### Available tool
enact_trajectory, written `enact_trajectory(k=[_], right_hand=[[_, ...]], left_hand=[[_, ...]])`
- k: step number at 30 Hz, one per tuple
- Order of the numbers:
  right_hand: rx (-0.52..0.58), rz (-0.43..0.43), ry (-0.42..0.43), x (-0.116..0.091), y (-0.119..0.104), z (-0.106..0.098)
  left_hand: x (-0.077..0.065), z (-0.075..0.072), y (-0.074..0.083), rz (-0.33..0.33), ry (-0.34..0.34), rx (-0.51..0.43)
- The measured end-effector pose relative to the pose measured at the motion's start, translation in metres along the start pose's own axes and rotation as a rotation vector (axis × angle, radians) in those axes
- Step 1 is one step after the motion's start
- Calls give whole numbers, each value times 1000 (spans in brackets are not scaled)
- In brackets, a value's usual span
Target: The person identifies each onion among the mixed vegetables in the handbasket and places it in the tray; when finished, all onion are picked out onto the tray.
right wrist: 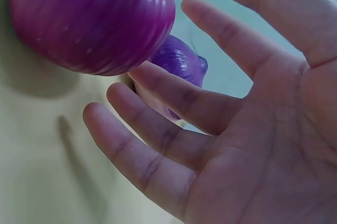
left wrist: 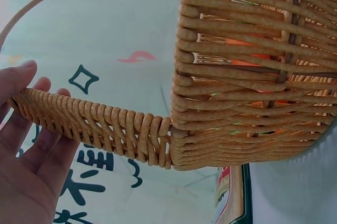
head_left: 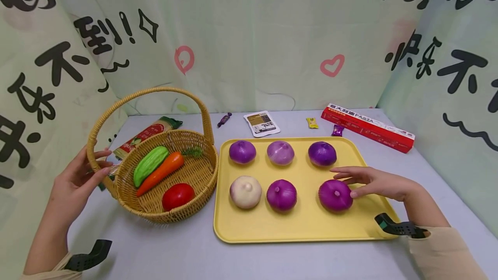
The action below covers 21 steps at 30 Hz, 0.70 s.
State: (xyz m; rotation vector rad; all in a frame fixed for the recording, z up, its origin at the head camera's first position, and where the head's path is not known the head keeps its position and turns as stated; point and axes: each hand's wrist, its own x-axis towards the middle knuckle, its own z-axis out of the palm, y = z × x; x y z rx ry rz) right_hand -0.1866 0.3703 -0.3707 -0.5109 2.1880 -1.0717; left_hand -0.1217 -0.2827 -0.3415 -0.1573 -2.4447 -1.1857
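My left hand holds the left side of the arched handle of a wicker basket, thumb and fingers around it. Inside the basket lie a bumpy green vegetable, an orange carrot with a green top, and a red tomato. Over the right part of a yellow tray, my right hand reaches with spread fingers beside the front-right purple onion. Its fingertips come right to the onion's side. In the right wrist view, the palm faces that onion without closing around it.
Other purple onions and one white onion stand on the tray in two rows. Behind are a red pasta box, a white packet and small wrapped candies. A red-and-green package lies behind the basket.
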Motion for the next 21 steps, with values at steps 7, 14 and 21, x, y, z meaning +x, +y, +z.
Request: enact_trajectory(k=[7, 14, 21], right_hand=[[0, 6, 36, -4, 1, -3], [-61, -78, 251, -15, -17, -26], [-262, -48, 514, -6, -76, -35]], left_hand=[[2, -2, -3, 39, -13, -13], [11, -17, 11, 48, 58, 19], [51, -6, 83, 216, 90, 285]])
